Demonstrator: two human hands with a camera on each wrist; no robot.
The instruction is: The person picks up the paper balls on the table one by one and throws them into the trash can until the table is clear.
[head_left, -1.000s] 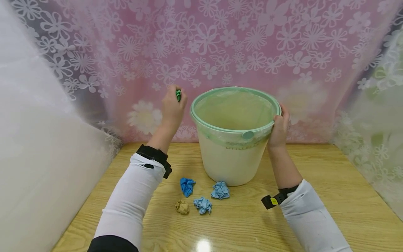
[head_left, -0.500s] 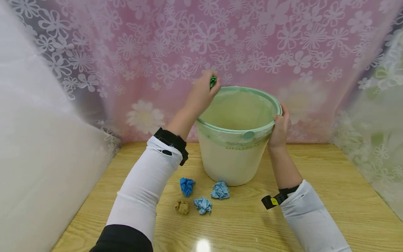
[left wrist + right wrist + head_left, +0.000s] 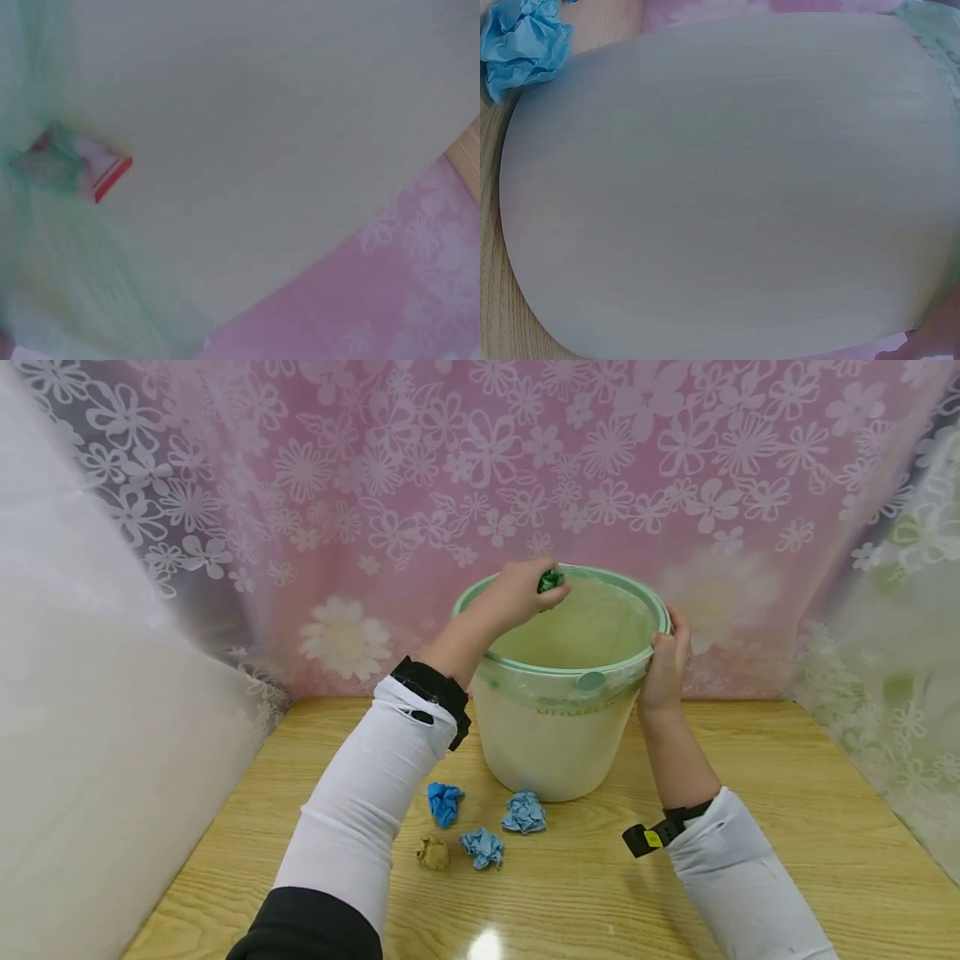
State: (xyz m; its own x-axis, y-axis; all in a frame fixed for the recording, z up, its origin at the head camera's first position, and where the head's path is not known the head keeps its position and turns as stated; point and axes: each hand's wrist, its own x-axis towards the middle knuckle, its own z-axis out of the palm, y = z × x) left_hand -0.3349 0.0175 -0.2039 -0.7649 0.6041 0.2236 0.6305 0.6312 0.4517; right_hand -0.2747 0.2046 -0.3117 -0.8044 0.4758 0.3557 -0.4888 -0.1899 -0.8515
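A white bucket [image 3: 551, 747] with a green rim and a pale green liner stands on the table, seen up close in both wrist views. My left hand [image 3: 517, 595] is over the left part of its mouth, pinching a crumpled green paper ball [image 3: 551, 580]. My right hand [image 3: 663, 672] grips the rim on the right side, thumb in front. In front of the bucket lie two light blue paper balls, one [image 3: 524, 812] by its base and one [image 3: 482, 848] nearer me. A darker blue paper ball [image 3: 445, 804] and a tan paper ball [image 3: 432, 852] lie to their left.
The wooden table [image 3: 720, 893] reaches back to a pink flowered curtain [image 3: 360, 527]. White sheeting [image 3: 112, 710] hangs on the left and a pale floral curtain [image 3: 892, 693] on the right. A red-edged label [image 3: 109, 172] shows on the bucket's outside in the left wrist view.
My left hand has carried the green paper ball rightward, from left of the bucket up and then down over its mouth. The right hand keeps its grip on the rim.
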